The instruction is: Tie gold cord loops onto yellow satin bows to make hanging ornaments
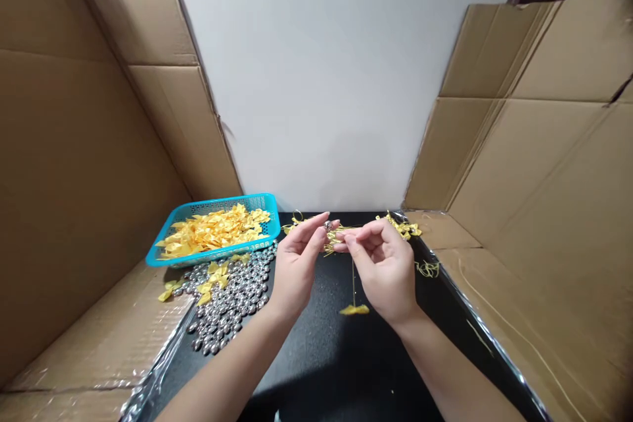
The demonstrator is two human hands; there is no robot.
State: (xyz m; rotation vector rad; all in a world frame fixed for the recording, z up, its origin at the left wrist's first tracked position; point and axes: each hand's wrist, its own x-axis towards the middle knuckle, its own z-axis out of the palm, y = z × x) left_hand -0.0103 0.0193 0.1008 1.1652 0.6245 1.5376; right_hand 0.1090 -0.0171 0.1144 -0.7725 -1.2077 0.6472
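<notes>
My left hand (pixel 298 264) pinches a small, shiny silver ball (pixel 328 226) between thumb and fingers. Close beside it, my right hand (pixel 383 267) is closed with thumb and forefinger together on a thin gold cord (pixel 353 277). From that cord a yellow ribbon bow (pixel 355 310) hangs below the fingers. The two hands' fingertips nearly meet, and the cord's upper end is too fine to follow there. Behind them, gold cords (pixel 330 247) lie partly hidden by the hands.
A blue basket (pixel 271 211) of yellow bows (pixel 217 231) stands at the back left. Many silver balls (pixel 232 303) spread before it, with some bows on top. More yellow bows (pixel 408 229) and loose cord (pixel 426 269) lie right. Cardboard walls (pixel 163 119) flank the black tabletop (pixel 316 356).
</notes>
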